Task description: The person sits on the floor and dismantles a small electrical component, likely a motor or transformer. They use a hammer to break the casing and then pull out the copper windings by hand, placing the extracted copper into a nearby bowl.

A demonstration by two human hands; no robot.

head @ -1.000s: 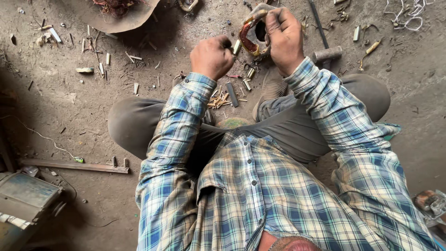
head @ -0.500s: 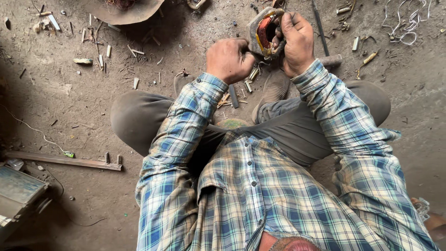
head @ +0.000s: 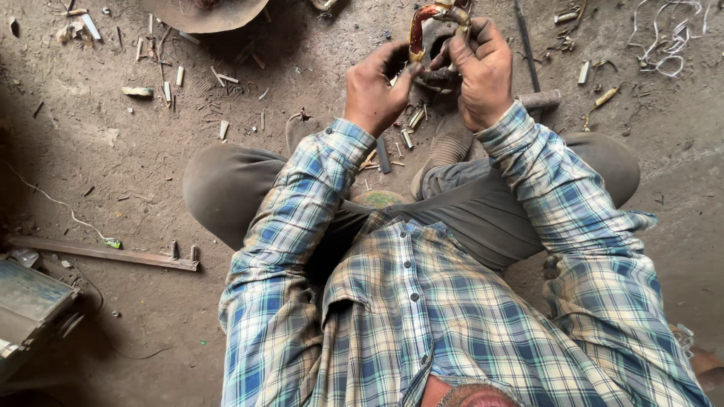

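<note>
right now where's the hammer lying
In the head view the hammer lies on the dirt floor at upper right, just beyond the right hand, its handle running up toward the top edge.

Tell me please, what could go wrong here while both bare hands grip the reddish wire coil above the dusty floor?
1. The left hand and right hand are bare on the reddish, ring-shaped wire coil; stiff strand ends might cut the fingers.
2. The coil is held above the shoe; if the grip slips, it may drop onto the foot.
3. Small metal scraps lie around the crossed legs on the dusty floor; shifting could press them into skin.
</note>
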